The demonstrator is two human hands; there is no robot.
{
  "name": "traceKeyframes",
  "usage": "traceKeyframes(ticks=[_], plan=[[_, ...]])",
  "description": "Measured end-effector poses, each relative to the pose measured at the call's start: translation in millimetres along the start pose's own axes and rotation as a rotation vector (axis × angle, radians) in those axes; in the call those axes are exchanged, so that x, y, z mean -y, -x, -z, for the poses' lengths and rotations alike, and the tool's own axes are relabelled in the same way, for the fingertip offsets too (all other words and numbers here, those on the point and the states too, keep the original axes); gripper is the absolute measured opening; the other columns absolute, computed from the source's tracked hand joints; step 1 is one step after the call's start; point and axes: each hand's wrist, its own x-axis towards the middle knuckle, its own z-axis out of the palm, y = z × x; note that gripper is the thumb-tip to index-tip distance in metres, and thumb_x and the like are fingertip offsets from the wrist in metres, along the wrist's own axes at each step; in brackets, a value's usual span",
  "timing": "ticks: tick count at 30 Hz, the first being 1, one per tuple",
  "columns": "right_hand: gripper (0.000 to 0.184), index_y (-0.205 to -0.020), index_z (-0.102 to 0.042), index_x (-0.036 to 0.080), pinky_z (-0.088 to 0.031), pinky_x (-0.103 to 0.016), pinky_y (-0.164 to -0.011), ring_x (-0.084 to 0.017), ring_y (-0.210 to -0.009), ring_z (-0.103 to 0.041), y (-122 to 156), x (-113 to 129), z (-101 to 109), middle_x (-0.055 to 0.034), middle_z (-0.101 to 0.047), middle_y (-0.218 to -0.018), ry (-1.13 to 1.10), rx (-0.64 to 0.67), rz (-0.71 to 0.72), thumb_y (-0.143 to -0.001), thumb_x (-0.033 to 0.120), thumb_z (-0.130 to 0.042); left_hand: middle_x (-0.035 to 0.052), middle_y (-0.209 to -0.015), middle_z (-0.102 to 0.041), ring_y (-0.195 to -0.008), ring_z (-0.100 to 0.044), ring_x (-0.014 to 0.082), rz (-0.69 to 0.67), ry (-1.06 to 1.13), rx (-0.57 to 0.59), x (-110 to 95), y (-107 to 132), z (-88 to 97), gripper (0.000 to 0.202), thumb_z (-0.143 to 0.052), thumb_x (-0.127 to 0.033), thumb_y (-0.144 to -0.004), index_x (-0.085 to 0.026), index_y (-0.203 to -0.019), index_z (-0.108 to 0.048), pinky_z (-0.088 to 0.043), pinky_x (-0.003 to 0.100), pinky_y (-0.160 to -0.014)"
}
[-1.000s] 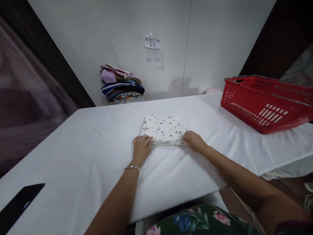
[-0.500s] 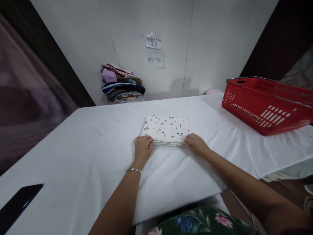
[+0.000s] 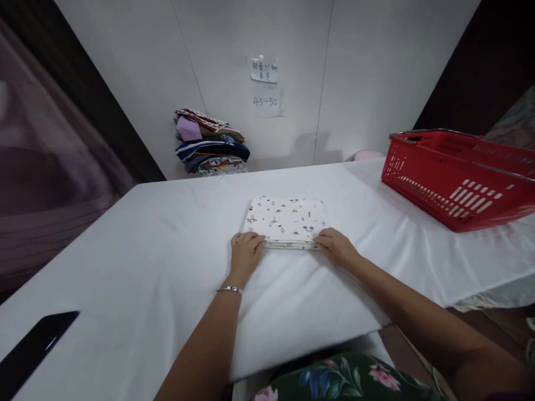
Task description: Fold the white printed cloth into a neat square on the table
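Note:
A folded white cloth point(image 3: 286, 218) with small scattered prints lies flat on the white-covered table point(image 3: 167, 234), its layered edge facing me. At its near left corner, my left hand point(image 3: 246, 253) is closed, thumb and fingers pinching the layers; a silver bracelet circles that wrist. The near right corner is gripped the same way by my right hand point(image 3: 336, 246). Parts of the fingers are hidden behind or under the cloth's edges.
A red plastic basket point(image 3: 463, 178) stands at the right. Against the wall sits a stack of folded fabrics point(image 3: 211, 142). A black phone-like slab point(image 3: 37, 348) lies at the lower left. Paper notes point(image 3: 267, 102) hang on the wall.
Both hands keep their hold on the near corners of the cloth. The whole view has shifted very slightly; otherwise nothing has visibly moved.

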Motion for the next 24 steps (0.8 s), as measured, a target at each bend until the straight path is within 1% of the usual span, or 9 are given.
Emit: traceKeyframes(ticks=[6,11,13,15,17,20,22,24], plan=[[0.026,-0.088,-0.068,0.018,-0.038,-0.03,-0.07,-0.019,-0.079,-0.052,0,1,0,-0.0079,-0.064,-0.085,0.047,-0.049,0.029,-0.09,0.019,-0.042,0.0021,-0.09,-0.063,-0.092,-0.055,0.0169,-0.056,-0.07,-0.027,-2,-1,0.5,0.023,-0.044,-0.025,-0.089,-0.025,-0.09,-0.066,-0.024,0.042,-0.102],[0.026,-0.087,-0.069,0.02,-0.036,-0.03,-0.067,-0.019,-0.077,-0.05,4,5,1,-0.0069,-0.062,-0.083,0.078,0.002,0.027,-0.09,0.018,-0.043,0.0029,-0.094,-0.063,-0.095,-0.054,0.0179,-0.092,-0.104,-0.018,-2,1,3.2,0.022,-0.046,-0.021,-0.086,-0.026,-0.093,-0.067,-0.027,0.042,-0.1],[0.027,-0.089,-0.069,0.02,-0.037,-0.031,-0.068,-0.02,-0.078,-0.05,5,7,2,-0.0072,-0.062,-0.084,0.048,0.003,0.014,-0.09,0.019,-0.042,0.0034,-0.096,-0.063,-0.097,-0.054,0.019,-0.085,-0.107,-0.02,-1,2,4.3,0.022,-0.048,-0.021,-0.085,-0.027,-0.095,-0.067,-0.029,0.042,-0.099],[0.027,-0.093,-0.068,0.021,-0.04,-0.031,-0.07,-0.02,-0.082,-0.052,7,8,4,-0.0076,-0.062,-0.088,-0.047,-0.009,-0.024,-0.09,0.022,-0.042,0.0039,-0.098,-0.063,-0.099,-0.053,0.02,-0.072,-0.104,-0.021,1,4,5.3,0.022,-0.049,-0.021,-0.084,-0.027,-0.096,-0.067,-0.032,0.042,-0.096],[0.025,-0.092,-0.068,0.022,-0.042,-0.031,-0.071,-0.02,-0.085,-0.054,8,8,6,-0.007,-0.063,-0.09,-0.204,-0.033,-0.117,-0.088,0.026,-0.043,0.0045,-0.102,-0.062,-0.101,-0.052,0.0206,-0.054,-0.083,-0.033,4,6,6.0,0.022,-0.051,-0.021,-0.083,-0.027,-0.096,-0.067,-0.035,0.041,-0.094],[0.025,-0.08,-0.067,0.021,-0.045,-0.029,-0.069,-0.019,-0.078,-0.057,7,3,6,-0.0046,-0.064,-0.082,-0.432,-0.048,-0.376,-0.085,0.033,-0.046,0.0049,-0.105,-0.06,-0.103,-0.051,0.021,-0.005,-0.023,-0.077,9,7,6.8,0.019,-0.051,-0.028,-0.084,-0.025,-0.093,-0.068,-0.038,0.039,-0.09],[0.026,-0.077,-0.066,0.02,-0.045,-0.029,-0.067,-0.018,-0.074,-0.058,6,-2,4,-0.0031,-0.064,-0.076,-0.489,-0.05,-0.549,-0.082,0.038,-0.048,0.0048,-0.102,-0.06,-0.101,-0.05,0.0207,0.033,0.025,-0.106,10,6,7.0,0.021,-0.049,-0.032,-0.085,-0.024,-0.087,-0.069,-0.039,0.037,-0.088],[0.027,-0.084,-0.065,0.02,-0.044,-0.028,-0.064,-0.017,-0.069,-0.058,5,-8,1,-0.0018,-0.064,-0.074,-0.472,-0.045,-0.656,-0.079,0.041,-0.05,0.0047,-0.095,-0.06,-0.096,-0.05,0.0201,0.076,0.061,-0.136,9,5,6.9,0.025,-0.047,-0.034,-0.086,-0.022,-0.079,-0.068,-0.041,0.036,-0.086]])
